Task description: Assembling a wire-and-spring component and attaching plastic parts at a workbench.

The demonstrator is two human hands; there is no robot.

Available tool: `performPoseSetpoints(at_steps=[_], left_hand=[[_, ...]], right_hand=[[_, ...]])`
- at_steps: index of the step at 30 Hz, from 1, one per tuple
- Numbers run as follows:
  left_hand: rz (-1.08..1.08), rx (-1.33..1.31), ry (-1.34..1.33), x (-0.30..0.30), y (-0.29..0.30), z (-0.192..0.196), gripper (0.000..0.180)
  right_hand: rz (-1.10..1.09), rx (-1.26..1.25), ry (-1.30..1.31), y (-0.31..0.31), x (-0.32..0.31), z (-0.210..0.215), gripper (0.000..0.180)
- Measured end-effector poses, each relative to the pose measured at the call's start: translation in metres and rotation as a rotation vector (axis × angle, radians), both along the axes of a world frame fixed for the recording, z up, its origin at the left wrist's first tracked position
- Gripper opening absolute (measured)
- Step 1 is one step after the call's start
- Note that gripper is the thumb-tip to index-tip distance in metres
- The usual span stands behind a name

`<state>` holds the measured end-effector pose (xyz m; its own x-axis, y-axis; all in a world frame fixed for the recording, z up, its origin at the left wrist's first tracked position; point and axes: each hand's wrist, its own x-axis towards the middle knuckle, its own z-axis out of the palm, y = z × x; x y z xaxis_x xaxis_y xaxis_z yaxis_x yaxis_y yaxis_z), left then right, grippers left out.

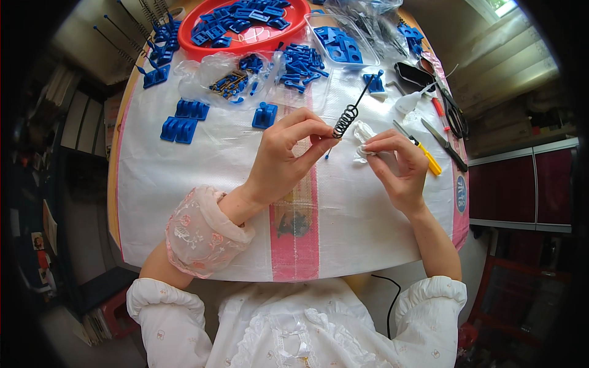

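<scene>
Between the thumb and fingers of my left hand [291, 150] is a black coiled spring [345, 121] with a long straight end pointing up and to the right. A small blue tip [327, 156] shows below those fingers. My right hand [400, 164] pinches a crumpled white tissue [363, 142] just right of the spring. Beyond the spring stands a blue plastic part [374, 81] with a dark rod at it. Left of my left hand lie a single blue clip-like part [264, 115] and a few more blue blocks [178, 129].
A red basin [245, 48] of blue parts stands at the back, beside a clear tray [362, 63]. Plastic bags hold gold-coloured pins [230, 84] and blue pegs [300, 64]. A knife [445, 145], a yellow-handled screwdriver [429, 159], scissors [453, 113] and a white squeeze bottle [408, 102] lie right.
</scene>
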<state>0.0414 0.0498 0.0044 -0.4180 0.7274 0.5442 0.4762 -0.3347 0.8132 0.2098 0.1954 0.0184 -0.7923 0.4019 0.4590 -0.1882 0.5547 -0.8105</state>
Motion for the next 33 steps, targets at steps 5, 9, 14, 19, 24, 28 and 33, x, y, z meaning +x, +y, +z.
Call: performPoseSetpoints(at_steps=[5,9,14,19,24,28,33], left_hand=[[-0.012,-0.02,0.012,-0.001,0.002,0.001,0.011],[-0.025,-0.049,0.021,-0.002,0.001,0.002,0.012],[-0.015,-0.055,0.054,-0.002,0.001,0.002,0.012],[0.0,-0.063,0.075,-0.003,-0.001,0.002,0.01],[-0.011,-0.047,0.077,-0.002,0.002,0.001,0.009],[0.001,-0.03,0.085,-0.002,0.004,-0.001,0.009],[0.053,-0.043,0.122,-0.001,0.002,0.001,0.01]], right_hand=[[-0.017,0.017,-0.019,0.001,0.001,0.0,0.016],[-0.023,0.032,-0.016,0.003,0.001,-0.002,0.016],[-0.029,0.04,-0.019,0.002,0.001,-0.001,0.016],[-0.062,0.074,0.031,0.004,0.001,0.006,0.017],[-0.31,0.103,0.209,0.02,0.016,0.02,0.02],[-0.533,0.187,0.246,0.053,0.037,0.052,0.014],[-0.712,0.106,-0.085,0.096,0.071,0.066,0.007]])
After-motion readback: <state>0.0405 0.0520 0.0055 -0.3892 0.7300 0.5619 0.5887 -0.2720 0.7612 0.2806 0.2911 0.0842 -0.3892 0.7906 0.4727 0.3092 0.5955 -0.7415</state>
